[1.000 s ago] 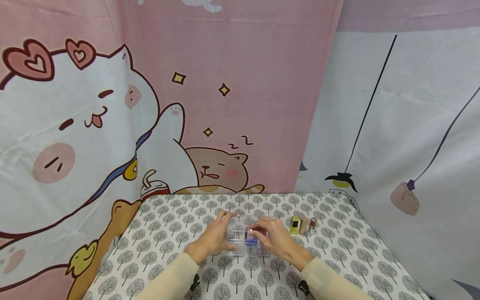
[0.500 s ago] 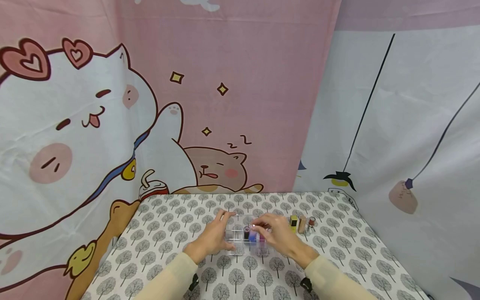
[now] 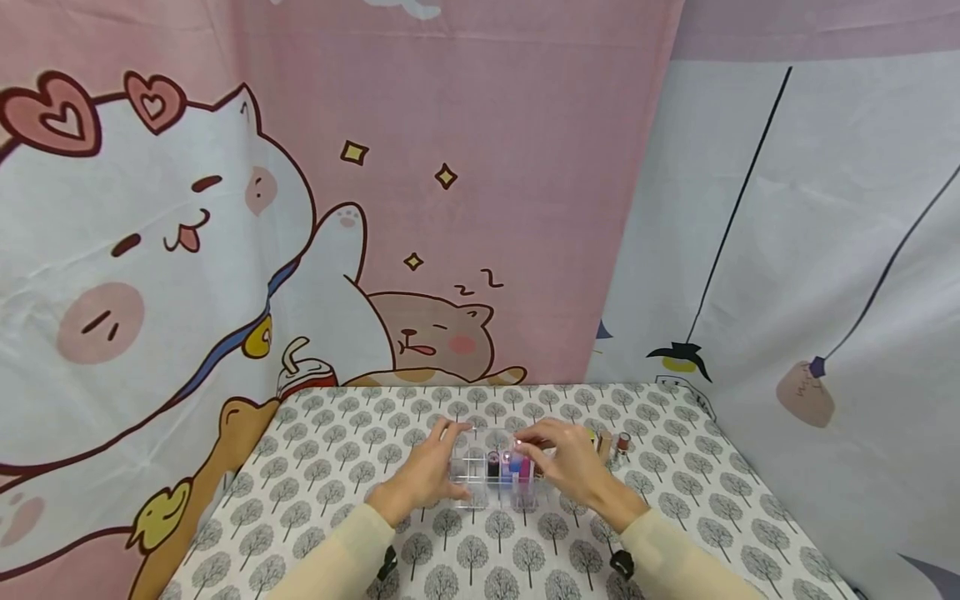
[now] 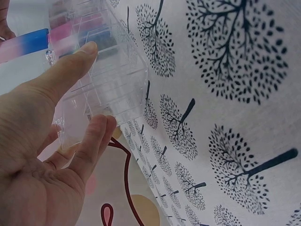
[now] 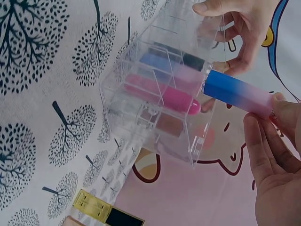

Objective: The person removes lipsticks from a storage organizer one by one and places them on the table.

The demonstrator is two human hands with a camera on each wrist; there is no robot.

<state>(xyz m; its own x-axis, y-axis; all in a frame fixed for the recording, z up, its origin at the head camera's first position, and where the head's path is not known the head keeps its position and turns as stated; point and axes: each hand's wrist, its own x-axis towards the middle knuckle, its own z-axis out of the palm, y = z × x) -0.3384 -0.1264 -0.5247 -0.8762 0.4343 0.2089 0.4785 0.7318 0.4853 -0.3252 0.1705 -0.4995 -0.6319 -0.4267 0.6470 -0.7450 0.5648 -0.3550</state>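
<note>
A clear divided cosmetics organizer (image 3: pixel 472 493) stands on the table. My left hand (image 3: pixel 427 473) grips its left end, with the thumb (image 4: pixel 70 70) on the near side and fingers on the far side. My right hand (image 5: pixel 277 160) pinches a blue-and-pink lipstick tube (image 5: pixel 237 93) by its pink end. Its blue end is at the organizer's open top. Inside the compartments stand a black tube (image 5: pixel 192 62), another blue-and-pink tube (image 5: pixel 162 68), a magenta tube (image 5: pixel 160 94) and a brownish piece (image 5: pixel 169 124) seen through the plastic.
Right of the organizer, partly behind my right hand, are a yellow-and-black lipstick (image 5: pixel 109 211), a tan tube (image 3: pixel 604 445) and a tube with a reddish-brown top (image 3: pixel 623 444). Tree-patterned cloth (image 3: pixel 330 492) covers the table. Printed curtains (image 3: pixel 525 208) hang behind and to the right.
My right hand shifts right along the organizer. A blue-and-pink tube now stands uncovered beside the black one, and the hand holds a blue-and-pink tube farther right. My left hand stays put.
</note>
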